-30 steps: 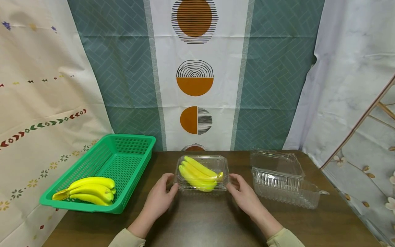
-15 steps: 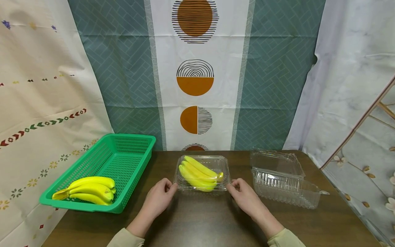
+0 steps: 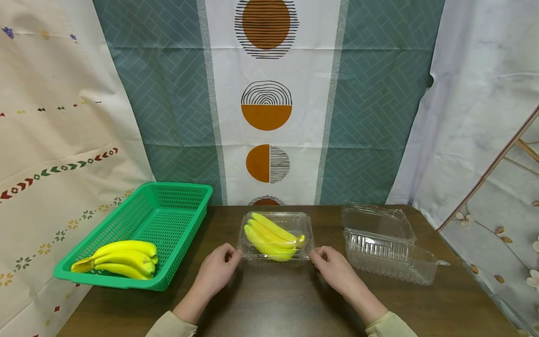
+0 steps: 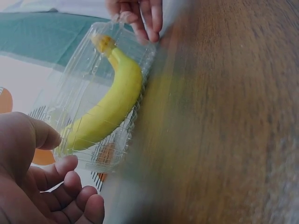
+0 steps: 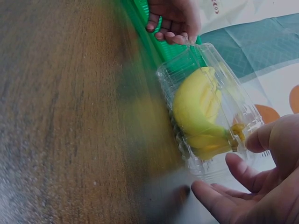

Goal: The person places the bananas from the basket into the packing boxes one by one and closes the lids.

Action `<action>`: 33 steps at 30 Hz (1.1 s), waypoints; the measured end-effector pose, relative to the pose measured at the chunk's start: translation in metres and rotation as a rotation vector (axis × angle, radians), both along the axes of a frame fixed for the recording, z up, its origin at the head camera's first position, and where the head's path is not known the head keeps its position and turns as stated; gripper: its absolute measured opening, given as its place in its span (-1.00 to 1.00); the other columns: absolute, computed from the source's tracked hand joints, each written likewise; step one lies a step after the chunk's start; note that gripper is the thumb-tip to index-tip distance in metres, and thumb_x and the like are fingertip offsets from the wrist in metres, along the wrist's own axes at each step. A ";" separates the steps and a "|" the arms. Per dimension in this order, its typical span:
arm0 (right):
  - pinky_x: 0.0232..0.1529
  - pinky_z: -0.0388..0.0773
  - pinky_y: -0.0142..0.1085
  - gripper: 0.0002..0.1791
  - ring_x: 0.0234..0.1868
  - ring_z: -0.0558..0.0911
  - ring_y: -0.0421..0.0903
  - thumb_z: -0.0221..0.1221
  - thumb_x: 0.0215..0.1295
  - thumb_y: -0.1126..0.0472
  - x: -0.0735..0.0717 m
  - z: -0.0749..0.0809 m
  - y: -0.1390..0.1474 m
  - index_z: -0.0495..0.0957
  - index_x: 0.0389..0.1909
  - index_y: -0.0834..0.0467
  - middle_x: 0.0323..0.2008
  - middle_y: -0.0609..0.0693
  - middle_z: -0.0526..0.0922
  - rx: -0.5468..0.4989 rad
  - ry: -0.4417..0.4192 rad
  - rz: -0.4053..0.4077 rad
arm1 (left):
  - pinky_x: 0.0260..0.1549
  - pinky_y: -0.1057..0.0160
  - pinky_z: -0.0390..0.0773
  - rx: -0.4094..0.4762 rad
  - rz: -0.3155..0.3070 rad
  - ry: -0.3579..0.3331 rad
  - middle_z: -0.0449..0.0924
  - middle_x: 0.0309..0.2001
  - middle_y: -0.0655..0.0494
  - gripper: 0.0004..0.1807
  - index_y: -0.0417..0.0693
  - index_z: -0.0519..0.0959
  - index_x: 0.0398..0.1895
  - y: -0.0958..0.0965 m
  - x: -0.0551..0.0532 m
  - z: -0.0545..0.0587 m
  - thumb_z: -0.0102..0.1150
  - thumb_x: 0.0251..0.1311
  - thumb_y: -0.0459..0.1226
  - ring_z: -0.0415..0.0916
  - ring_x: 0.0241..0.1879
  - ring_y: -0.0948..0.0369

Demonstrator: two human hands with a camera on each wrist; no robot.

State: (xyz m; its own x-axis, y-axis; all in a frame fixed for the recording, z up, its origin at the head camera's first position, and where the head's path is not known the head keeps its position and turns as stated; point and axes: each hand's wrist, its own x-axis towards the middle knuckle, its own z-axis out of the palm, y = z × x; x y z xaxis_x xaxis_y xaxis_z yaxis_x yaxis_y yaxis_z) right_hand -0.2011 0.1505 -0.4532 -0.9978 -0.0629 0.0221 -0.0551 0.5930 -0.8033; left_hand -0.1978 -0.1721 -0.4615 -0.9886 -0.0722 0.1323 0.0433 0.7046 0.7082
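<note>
A closed clear plastic clamshell container (image 3: pixel 275 217) stands on the table with a bunch of bananas (image 3: pixel 271 236) inside. My left hand (image 3: pixel 218 267) pinches the rim at its near left corner between thumb and index finger. At the near right corner my right hand (image 3: pixel 334 269) pinches the rim the same way. In the left wrist view the thumb (image 4: pixel 46 135) lies over the container's edge, with the other fingers curled loosely below. The right wrist view has the right thumb (image 5: pixel 261 139) beside the banana stem end, outside the plastic.
To the left, a green plastic basket (image 3: pixel 198 229) holds another bunch of bananas (image 3: pixel 124 260). An opened clear clamshell (image 3: pixel 389 257) lies on the right of the brown wooden table (image 3: pixel 275 304). Patterned curtains (image 3: pixel 269 135) hang behind the table and along both sides.
Both hands have drawn slightly toward the near corners, their fingers closing in from the container's sides onto its rim. The container has stayed in place.
</note>
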 end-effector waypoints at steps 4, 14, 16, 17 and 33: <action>-0.05 0.55 -0.12 -0.69 -0.11 0.62 -0.07 0.19 0.67 0.03 0.000 0.000 0.000 0.63 -0.30 0.10 -0.14 -0.04 0.71 -0.011 -0.012 -0.001 | -0.40 0.16 0.42 -0.010 -0.003 0.011 0.46 -0.46 0.17 -0.69 0.06 0.57 -0.43 0.000 0.000 0.001 0.25 0.56 -0.11 0.40 -0.42 0.19; -0.23 0.48 -0.19 -0.69 -0.29 0.55 -0.12 0.20 0.64 0.01 -0.002 -0.001 0.000 0.64 -0.30 0.11 -0.31 -0.07 0.64 -0.047 -0.025 -0.013 | -0.44 0.16 0.42 0.017 -0.007 -0.024 0.44 -0.52 0.17 -0.67 0.06 0.58 -0.45 0.001 0.001 0.002 0.23 0.57 -0.12 0.40 -0.47 0.18; -0.19 0.55 -0.19 -0.69 -0.25 0.63 -0.13 0.20 0.65 0.02 -0.001 -0.001 -0.001 0.63 -0.30 0.12 -0.30 -0.06 0.68 -0.070 -0.036 -0.011 | -0.44 0.16 0.41 0.022 -0.007 -0.026 0.44 -0.53 0.17 -0.67 0.06 0.57 -0.46 0.001 0.001 0.001 0.23 0.57 -0.12 0.39 -0.48 0.18; -0.15 0.61 -0.18 -0.69 -0.22 0.68 -0.13 0.20 0.65 0.03 -0.001 -0.002 -0.001 0.63 -0.30 0.14 -0.28 -0.04 0.70 -0.089 -0.044 -0.009 | -0.44 0.16 0.41 0.025 -0.007 -0.025 0.44 -0.53 0.17 -0.67 0.06 0.57 -0.46 0.001 0.000 0.001 0.24 0.57 -0.13 0.39 -0.48 0.18; 0.00 0.81 -0.01 -0.70 -0.19 0.84 0.07 0.20 0.67 0.13 0.000 -0.003 -0.002 0.57 -0.23 0.29 -0.12 0.16 0.77 -0.286 -0.124 -0.010 | -0.45 0.17 0.41 0.113 -0.015 -0.046 0.41 -0.52 0.15 -0.67 0.03 0.56 -0.45 0.002 0.000 -0.002 0.24 0.58 -0.14 0.39 -0.48 0.17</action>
State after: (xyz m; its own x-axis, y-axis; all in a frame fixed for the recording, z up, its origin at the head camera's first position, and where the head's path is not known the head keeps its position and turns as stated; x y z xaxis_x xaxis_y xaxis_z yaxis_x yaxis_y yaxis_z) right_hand -0.2007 0.1488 -0.4565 -0.9944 -0.0624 -0.0848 0.0585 0.3418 -0.9379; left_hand -0.1978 -0.1700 -0.4633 -0.9945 -0.0689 0.0790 0.0193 0.6197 0.7846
